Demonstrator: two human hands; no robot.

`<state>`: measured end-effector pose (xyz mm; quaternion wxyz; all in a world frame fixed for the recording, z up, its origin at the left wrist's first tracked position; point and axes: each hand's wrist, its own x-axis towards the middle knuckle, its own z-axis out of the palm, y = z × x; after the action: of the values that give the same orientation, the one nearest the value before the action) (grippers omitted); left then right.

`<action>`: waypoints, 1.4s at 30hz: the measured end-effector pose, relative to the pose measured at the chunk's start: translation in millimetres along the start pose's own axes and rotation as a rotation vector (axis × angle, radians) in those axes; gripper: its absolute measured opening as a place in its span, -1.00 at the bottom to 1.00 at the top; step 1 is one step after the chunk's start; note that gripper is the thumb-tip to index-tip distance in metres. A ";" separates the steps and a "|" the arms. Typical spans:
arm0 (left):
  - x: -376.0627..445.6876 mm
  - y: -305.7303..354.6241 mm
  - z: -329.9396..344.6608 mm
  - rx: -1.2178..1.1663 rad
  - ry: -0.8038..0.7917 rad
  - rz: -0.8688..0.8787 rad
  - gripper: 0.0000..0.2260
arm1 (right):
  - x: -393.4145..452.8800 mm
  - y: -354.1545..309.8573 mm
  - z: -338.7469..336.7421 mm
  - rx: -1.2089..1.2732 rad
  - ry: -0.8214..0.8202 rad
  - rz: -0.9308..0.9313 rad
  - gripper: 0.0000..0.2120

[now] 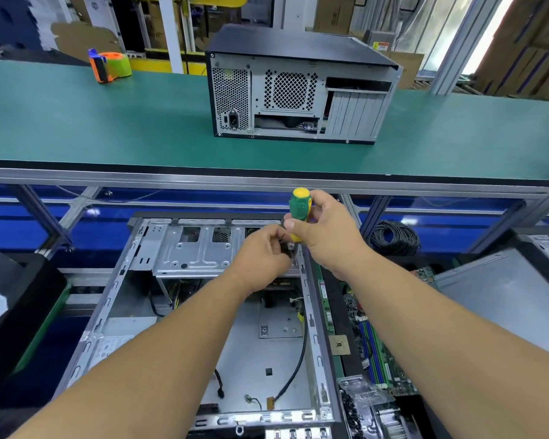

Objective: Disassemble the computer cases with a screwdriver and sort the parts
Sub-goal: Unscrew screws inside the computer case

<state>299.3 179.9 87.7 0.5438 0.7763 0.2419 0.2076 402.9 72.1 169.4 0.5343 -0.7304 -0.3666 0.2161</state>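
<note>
Green bench (pixel 108 128); screwdriver (pixel 300 213) tip hidden.

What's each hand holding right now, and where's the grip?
Right hand grips the screwdriver by its handle. Left hand pinches something at the tip; I cannot tell what.

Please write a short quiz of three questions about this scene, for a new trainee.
1. True or false: the right hand grips the screwdriver.
2. What stands on the green bench with the closed case? A) tape dispenser B) motherboard C) cable coil
3. Where does the motherboard lie, seen from the open case?

Key: 1 true; 2 A, the tape dispenser; 3 to its right.
</note>
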 end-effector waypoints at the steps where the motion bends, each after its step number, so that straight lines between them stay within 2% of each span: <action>1: -0.8 0.0 -2.1 -0.037 0.016 -0.016 -0.74 | 0.2 -0.4 -0.3 -0.002 0.010 -0.003 -0.74; 6: -4.3 1.1 -5.1 -0.110 0.106 -0.040 -0.68 | -0.3 -7.0 -2.9 0.011 0.022 -0.029 -0.75; 11: -4.2 2.9 -8.0 -0.088 0.062 -0.008 -0.68 | -5.1 -21.7 -8.0 0.048 0.028 -0.075 -0.78; 13: -5.6 2.7 -9.6 -0.007 0.050 -0.001 -0.69 | -6.5 -29.2 -10.8 0.087 0.030 -0.089 -0.80; 15: -10.9 0.7 -10.6 0.179 0.077 0.035 -0.75 | -7.3 -35.6 -13.0 0.123 0.030 -0.102 -0.81; 17: -18.2 0.0 -10.6 0.317 0.106 0.072 -0.72 | -8.0 -39.8 -12.9 0.144 0.019 -0.107 -0.81; 19: -21.3 0.8 -9.3 0.306 0.144 0.079 -0.73 | -8.5 -42.1 -10.1 0.165 0.011 -0.099 -0.81; 22: -21.5 6.7 -7.8 0.329 0.180 0.110 -0.89 | -8.3 -44.7 -4.0 0.185 0.001 -0.085 -0.80; 24: -22.5 6.9 -10.1 0.351 0.182 0.113 -0.89 | -6.6 -47.5 -0.7 0.196 -0.006 -0.091 -0.80; 26: -23.7 3.5 -18.6 0.370 0.216 0.075 -0.86 | -2.4 -50.4 1.4 0.225 0.003 -0.111 -0.80; 28: -21.0 -1.9 -33.7 0.329 0.325 -0.011 -0.82 | 4.3 -51.8 4.7 0.250 0.032 -0.129 -0.80; 30: -12.0 -8.0 -53.6 0.125 0.500 -0.186 -0.79 | 11.3 -50.4 11.9 0.237 0.036 -0.123 -0.78; 32: -1.7 -10.2 -72.8 -0.200 0.617 -0.400 -0.79 | 16.6 -45.5 23.2 0.196 0.008 -0.099 -0.77; 34: 3.3 -13.2 -84.5 -0.362 0.588 -0.501 -0.71 | 21.4 -40.0 35.9 0.146 -0.017 -0.082 -0.79; 35: 4.4 -14.3 -85.8 -0.351 0.545 -0.496 -0.68 | 23.9 -37.8 41.9 0.111 -0.024 -0.079 -0.80; 39: 2.0 -14.8 -82.0 0.019 0.388 -0.289 -0.72 | 32.9 -32.5 61.2 -0.010 -0.031 -0.086 -0.81; 42: -1.6 -24.8 -78.5 0.230 0.181 -0.151 -0.84 | 37.2 -31.9 69.4 -0.044 -0.034 -0.090 -0.81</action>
<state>248.4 244.5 89.5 0.4413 0.7913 0.3697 0.2060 367.8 148.9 178.8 0.5212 -0.7207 -0.4129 0.1961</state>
